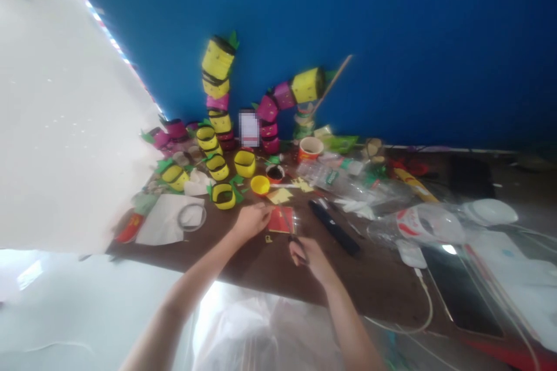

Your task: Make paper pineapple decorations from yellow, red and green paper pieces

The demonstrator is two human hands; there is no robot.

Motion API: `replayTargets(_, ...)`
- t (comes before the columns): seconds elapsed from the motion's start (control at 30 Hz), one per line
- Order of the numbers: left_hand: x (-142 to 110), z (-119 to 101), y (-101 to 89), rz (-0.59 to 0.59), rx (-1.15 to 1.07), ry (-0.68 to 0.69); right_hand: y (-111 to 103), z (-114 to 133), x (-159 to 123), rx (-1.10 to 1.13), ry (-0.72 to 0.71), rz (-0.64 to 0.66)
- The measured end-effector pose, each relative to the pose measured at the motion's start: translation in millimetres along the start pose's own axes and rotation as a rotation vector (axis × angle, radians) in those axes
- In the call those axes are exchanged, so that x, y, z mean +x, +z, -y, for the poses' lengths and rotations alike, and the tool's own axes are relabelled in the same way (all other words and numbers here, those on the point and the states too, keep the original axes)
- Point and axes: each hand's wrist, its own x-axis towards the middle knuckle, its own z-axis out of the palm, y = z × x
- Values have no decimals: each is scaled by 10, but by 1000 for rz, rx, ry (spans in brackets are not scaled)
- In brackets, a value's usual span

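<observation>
My left hand (251, 221) is closed in a pinch on a small red sheet (281, 221) lying on the brown table (261, 269). My right hand (307, 256) is curled round scissors (292, 231), whose blades reach up over the red sheet. A tiny yellow scrap (268, 238) lies between the two hands. Yellow paper pieces (281, 195) sit just beyond the red sheet.
Yellow and pink paper rings (220, 84) are stacked and scattered at the back against a blue wall. A yellow cup (260, 184), an orange tape roll (310, 148), clear plastic bottles (348, 182), a black tool (334, 226), a phone (461, 287) with a white cable and a large white sheet (65, 116) surround the hands.
</observation>
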Motion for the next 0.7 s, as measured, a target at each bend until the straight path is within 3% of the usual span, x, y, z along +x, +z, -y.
replayTargets(0.27, 25, -32, -89, -4, -120, -96, -10, -46, 6, 42, 10, -7)
replayTargets(0.47, -252, -70, -247, 71, -252, -71, -28, -65, 13, 62, 27, -15)
replayTargets(0.7, -425, -99, -122, 170, -341, -93, -35, -118, 33, 87, 25, -7)
